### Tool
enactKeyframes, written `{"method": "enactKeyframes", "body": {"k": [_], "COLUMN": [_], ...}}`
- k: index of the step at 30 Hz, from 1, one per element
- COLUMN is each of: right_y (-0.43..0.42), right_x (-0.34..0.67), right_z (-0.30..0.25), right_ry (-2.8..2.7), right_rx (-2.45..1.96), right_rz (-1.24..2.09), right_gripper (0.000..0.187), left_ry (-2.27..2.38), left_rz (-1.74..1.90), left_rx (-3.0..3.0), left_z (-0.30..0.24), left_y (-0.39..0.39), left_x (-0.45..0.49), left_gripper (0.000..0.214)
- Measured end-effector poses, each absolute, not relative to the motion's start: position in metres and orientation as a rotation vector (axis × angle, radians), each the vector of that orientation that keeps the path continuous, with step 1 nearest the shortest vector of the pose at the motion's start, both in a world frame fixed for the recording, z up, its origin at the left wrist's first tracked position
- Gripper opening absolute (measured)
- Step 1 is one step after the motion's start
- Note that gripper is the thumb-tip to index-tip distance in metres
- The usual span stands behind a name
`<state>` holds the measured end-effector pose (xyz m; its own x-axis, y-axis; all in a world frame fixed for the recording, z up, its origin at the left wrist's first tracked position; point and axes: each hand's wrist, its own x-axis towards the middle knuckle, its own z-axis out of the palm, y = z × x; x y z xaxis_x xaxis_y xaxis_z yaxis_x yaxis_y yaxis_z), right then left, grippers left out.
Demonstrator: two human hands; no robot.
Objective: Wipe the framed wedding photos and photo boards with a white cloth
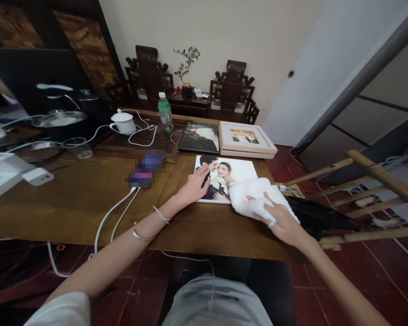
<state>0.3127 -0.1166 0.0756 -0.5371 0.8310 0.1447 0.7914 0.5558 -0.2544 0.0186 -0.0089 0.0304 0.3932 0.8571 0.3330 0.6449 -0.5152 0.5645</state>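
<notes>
A white photo panel with a wedding picture of two people lies flat on the wooden table. My left hand rests on its left side, fingers stretched out and together, holding nothing. In my right hand is a bunched white cloth, which covers the panel's lower right corner. The fingers press into the cloth, and a ring shows on one of them. Just behind the panel lie a dark photo panel and a pale wooden picture frame.
On the wooden table, a blurred-out phone with white cables lies left of my left hand. Farther back stand a green-labelled bottle, a lidded white cup and a clear plastic cup. A bamboo rack stands at the right.
</notes>
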Motion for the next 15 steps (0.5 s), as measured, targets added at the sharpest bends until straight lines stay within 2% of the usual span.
{"method": "enactKeyframes", "body": {"k": [9, 15], "right_y": [-0.005, -0.008], "right_x": [0.275, 0.221], "right_z": [0.086, 0.077], "right_ry": [-2.290, -2.468], "right_rx": [-1.514, -1.352], "right_rz": [0.133, 0.140], "right_gripper": [0.028, 0.039], "left_ry": [1.250, 1.285], "left_rz": [0.854, 0.857], "left_rx": [2.282, 2.211], "left_z": [0.030, 0.023], "left_y": [-0.007, -0.003], "left_x": [0.016, 0.015], "left_gripper": [0.050, 0.052]}}
